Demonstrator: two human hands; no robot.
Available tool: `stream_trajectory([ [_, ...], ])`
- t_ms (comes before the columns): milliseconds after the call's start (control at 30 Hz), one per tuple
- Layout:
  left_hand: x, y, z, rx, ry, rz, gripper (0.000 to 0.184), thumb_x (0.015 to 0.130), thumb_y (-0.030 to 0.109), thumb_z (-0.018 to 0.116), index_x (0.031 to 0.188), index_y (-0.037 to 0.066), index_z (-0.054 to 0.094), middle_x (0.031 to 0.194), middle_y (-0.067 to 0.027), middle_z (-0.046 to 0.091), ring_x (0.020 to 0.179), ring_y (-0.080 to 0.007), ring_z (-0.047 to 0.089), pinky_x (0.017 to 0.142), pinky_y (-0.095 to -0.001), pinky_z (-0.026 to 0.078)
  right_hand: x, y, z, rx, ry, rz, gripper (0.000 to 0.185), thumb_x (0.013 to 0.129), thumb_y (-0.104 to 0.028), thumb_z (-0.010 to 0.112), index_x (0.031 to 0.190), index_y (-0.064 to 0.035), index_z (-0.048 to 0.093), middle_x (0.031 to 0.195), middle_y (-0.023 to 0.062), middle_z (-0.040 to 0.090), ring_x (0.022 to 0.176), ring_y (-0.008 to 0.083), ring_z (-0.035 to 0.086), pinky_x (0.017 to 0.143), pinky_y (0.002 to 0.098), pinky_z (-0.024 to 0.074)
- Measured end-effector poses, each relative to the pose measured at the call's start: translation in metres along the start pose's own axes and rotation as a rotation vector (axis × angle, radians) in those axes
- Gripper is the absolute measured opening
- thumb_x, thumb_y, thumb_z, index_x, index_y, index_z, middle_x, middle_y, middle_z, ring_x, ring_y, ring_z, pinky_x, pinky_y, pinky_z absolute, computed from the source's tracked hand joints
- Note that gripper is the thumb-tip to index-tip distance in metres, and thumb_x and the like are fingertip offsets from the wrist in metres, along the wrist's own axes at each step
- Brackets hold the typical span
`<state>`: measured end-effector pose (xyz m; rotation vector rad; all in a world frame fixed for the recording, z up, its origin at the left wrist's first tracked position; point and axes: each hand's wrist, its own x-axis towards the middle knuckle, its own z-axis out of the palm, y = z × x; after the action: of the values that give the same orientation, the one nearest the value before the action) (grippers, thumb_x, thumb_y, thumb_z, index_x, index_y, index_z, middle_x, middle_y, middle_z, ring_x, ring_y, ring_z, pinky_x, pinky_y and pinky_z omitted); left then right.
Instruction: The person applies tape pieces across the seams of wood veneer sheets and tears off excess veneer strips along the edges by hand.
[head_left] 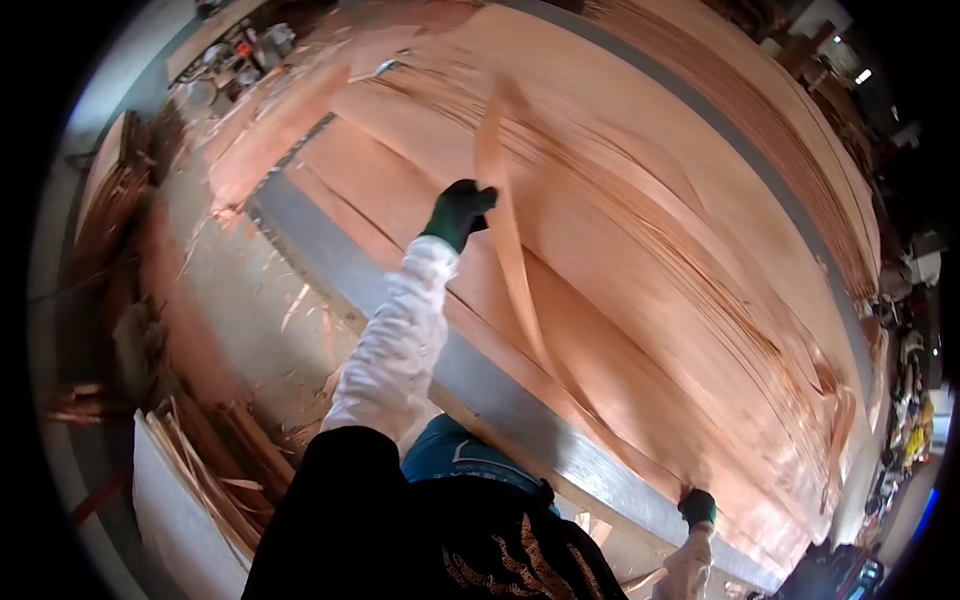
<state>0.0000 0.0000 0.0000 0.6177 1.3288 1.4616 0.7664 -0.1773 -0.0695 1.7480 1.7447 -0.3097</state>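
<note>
A long, narrow strip of wood veneer (514, 268) rises in a twisted curve above wide reddish veneer sheets (640, 375). My left hand (462, 213), in a dark green glove, is raised over the sheets and closed on the strip's upper part. My right hand (697, 508), also gloved, is low at the near right edge of the sheets. It is closed around the strip's other end, though its fingers are partly hidden. Beyond the strip lies a layered stack of thin veneer (640, 220) with wavy edges.
A grey metal table edge (500, 385) runs between me and the sheets. Scraps litter the floor (265, 320) on the left. A pale board (180, 510) with broken veneer pieces stands at lower left. More veneer (790, 130) is stacked beyond a grey strip.
</note>
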Motion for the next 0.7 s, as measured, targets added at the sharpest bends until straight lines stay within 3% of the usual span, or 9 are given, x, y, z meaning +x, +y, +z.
stream_trajectory([
  [67, -0.033, -0.014, -0.036, -0.289, 0.077, 0.105, 0.031, 0.085, 0.014, 0.071, 0.112, 0.004, 0.058, 0.099, -0.0037, 0.062, 0.092, -0.0177, 0.063, 0.081, -0.0369, 0.055, -0.003, 0.008, -0.005, -0.088, 0.094, -0.054, 0.057, 0.097, -0.048, 0.036, 0.077, -0.0069, 0.070, 0.069, 0.0190, 0.066, 0.067, 0.0380, 0.066, 0.060, 0.0515, 0.0528],
  [100, -0.029, -0.008, -0.084, -0.339, 0.093, 0.129, 0.032, 0.085, 0.010, 0.068, 0.115, 0.008, 0.058, 0.101, -0.0028, 0.063, 0.091, -0.0184, 0.064, 0.080, -0.0392, 0.055, 0.009, -0.014, -0.001, -0.089, 0.143, -0.091, 0.058, 0.097, -0.048, 0.034, 0.078, -0.0071, 0.070, 0.070, 0.0193, 0.067, 0.067, 0.0378, 0.066, 0.060, 0.0515, 0.0528],
  [233, -0.067, -0.030, -0.168, -0.752, -0.004, 0.173, 0.038, 0.092, 0.016, 0.058, 0.129, 0.012, 0.051, 0.113, -0.0046, 0.064, 0.101, -0.0246, 0.063, 0.084, -0.0458, 0.053, 0.011, -0.007, 0.012, -0.135, -0.065, 0.009, 0.055, 0.097, -0.050, 0.031, 0.092, -0.0108, 0.070, 0.074, 0.0183, 0.068, 0.069, 0.0371, 0.067, 0.061, 0.0505, 0.0532],
  [367, -0.067, 0.019, -0.200, -0.778, -0.036, 0.494, 0.034, 0.096, 0.028, 0.055, 0.127, 0.012, 0.054, 0.109, -0.0061, 0.065, 0.104, -0.0231, 0.061, 0.100, -0.0488, 0.044, 0.018, -0.009, 0.007, -0.138, -0.088, 0.029, 0.054, 0.097, -0.050, 0.031, 0.096, -0.0124, 0.070, 0.076, 0.0181, 0.068, 0.072, 0.0373, 0.067, 0.064, 0.0503, 0.0534],
  [433, -0.064, 0.062, -0.225, -0.757, 0.074, 0.452, 0.030, 0.096, 0.027, 0.057, 0.122, 0.012, 0.057, 0.104, -0.0048, 0.065, 0.102, -0.0225, 0.061, 0.103, -0.0505, 0.042, 0.023, -0.014, 0.006, -0.140, -0.095, 0.031, 0.053, 0.097, -0.050, 0.030, 0.098, -0.0132, 0.069, 0.077, 0.0180, 0.069, 0.073, 0.0374, 0.067, 0.065, 0.0502, 0.0535],
  [500, -0.050, 0.083, -0.260, -0.660, 0.013, 0.530, 0.029, 0.094, 0.025, 0.060, 0.121, 0.011, 0.059, 0.105, -0.0034, 0.064, 0.101, -0.0208, 0.061, 0.104, -0.0497, 0.042, 0.026, -0.019, 0.002, -0.142, -0.108, 0.036, 0.053, 0.097, -0.050, 0.030, 0.100, -0.0140, 0.069, 0.078, 0.0180, 0.069, 0.074, 0.0375, 0.067, 0.066, 0.0501, 0.0536],
  [567, -0.040, 0.096, -0.289, -0.510, 0.109, 0.409, 0.030, 0.093, 0.024, 0.061, 0.120, 0.011, 0.059, 0.112, -0.0023, 0.062, 0.104, -0.0200, 0.059, 0.100, -0.0459, 0.045, 0.028, -0.026, -0.003, -0.139, -0.116, 0.045, 0.053, 0.097, -0.050, 0.030, 0.102, -0.0148, 0.068, 0.079, 0.0179, 0.069, 0.076, 0.0375, 0.067, 0.068, 0.0500, 0.0537],
  [633, -0.029, 0.100, -0.302, -0.400, 0.374, 0.237, 0.037, 0.088, 0.023, 0.067, 0.123, 0.011, 0.058, 0.117, -0.0033, 0.060, 0.104, -0.0184, 0.059, 0.093, -0.0408, 0.048, 0.028, -0.026, -0.004, -0.138, -0.126, 0.053, 0.052, 0.098, -0.050, 0.029, 0.104, -0.0157, 0.068, 0.079, 0.0178, 0.069, 0.077, 0.0376, 0.067, 0.069, 0.0499, 0.0538],
  [700, -0.022, 0.096, -0.295, -0.161, 0.506, 0.119, 0.037, 0.085, 0.022, 0.070, 0.119, 0.012, 0.061, 0.111, -0.0020, 0.064, 0.097, -0.0174, 0.061, 0.088, -0.0371, 0.049, 0.025, -0.024, -0.003, -0.132, -0.134, 0.055, 0.052, 0.098, -0.050, 0.029, 0.106, -0.0165, 0.068, 0.080, 0.0177, 0.069, 0.078, 0.0377, 0.067, 0.070, 0.0498, 0.0538],
])
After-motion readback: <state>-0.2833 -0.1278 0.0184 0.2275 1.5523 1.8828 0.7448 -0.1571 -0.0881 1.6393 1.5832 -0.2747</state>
